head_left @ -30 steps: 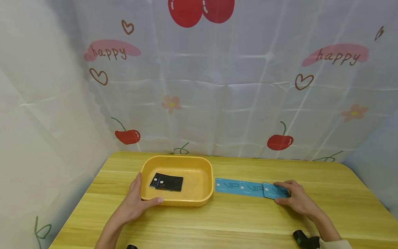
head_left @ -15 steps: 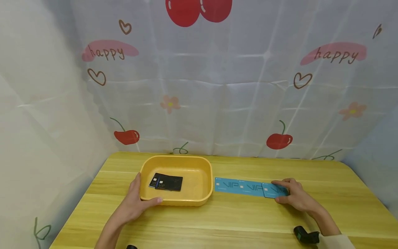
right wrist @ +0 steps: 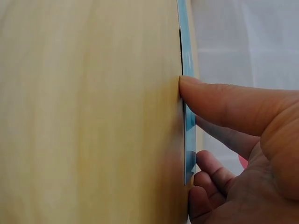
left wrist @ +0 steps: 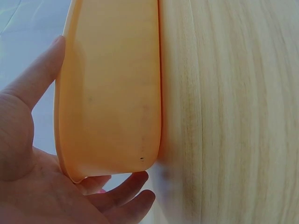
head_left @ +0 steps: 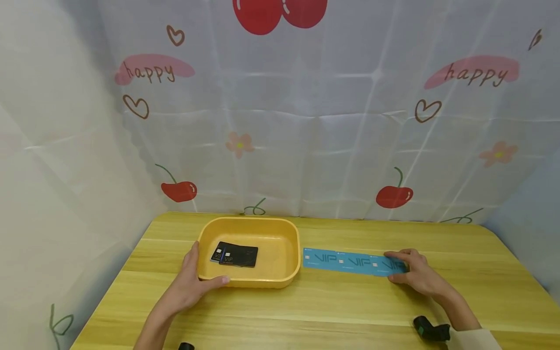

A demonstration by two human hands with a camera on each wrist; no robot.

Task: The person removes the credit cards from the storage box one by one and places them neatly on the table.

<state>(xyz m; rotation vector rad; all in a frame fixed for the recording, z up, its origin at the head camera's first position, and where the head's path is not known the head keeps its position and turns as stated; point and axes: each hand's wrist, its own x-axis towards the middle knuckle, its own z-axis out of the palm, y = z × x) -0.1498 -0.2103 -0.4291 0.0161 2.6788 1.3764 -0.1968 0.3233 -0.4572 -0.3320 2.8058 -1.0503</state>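
Note:
Three blue VIP cards lie in a row on the table, right of a yellow plastic basin [head_left: 280, 279]. My right hand [head_left: 417, 274] pinches the rightmost blue card [head_left: 385, 265] by its long edges, thumb at the near edge and index finger at the far one. The middle blue card [head_left: 356, 262] and the left blue card [head_left: 321, 259] continue the row toward the basin. My left hand [head_left: 190, 282] grips the basin's near-left corner, thumb along the front rim and fingers round the left side. Inside the basin, black VIP cards [head_left: 240, 255] overlap one another.
The wood-grain table [head_left: 280, 321] runs back to a white curtain [head_left: 315, 160] printed with cherries and hearts. Near my right wrist is a black device [head_left: 430, 330]. Another black piece [head_left: 186, 346] shows at the bottom edge by my left forearm.
The rightmost blue card first lay over the middle card's end, slid leftward a little, and is now level and in line with the other two. My left hand and the basin stayed put.

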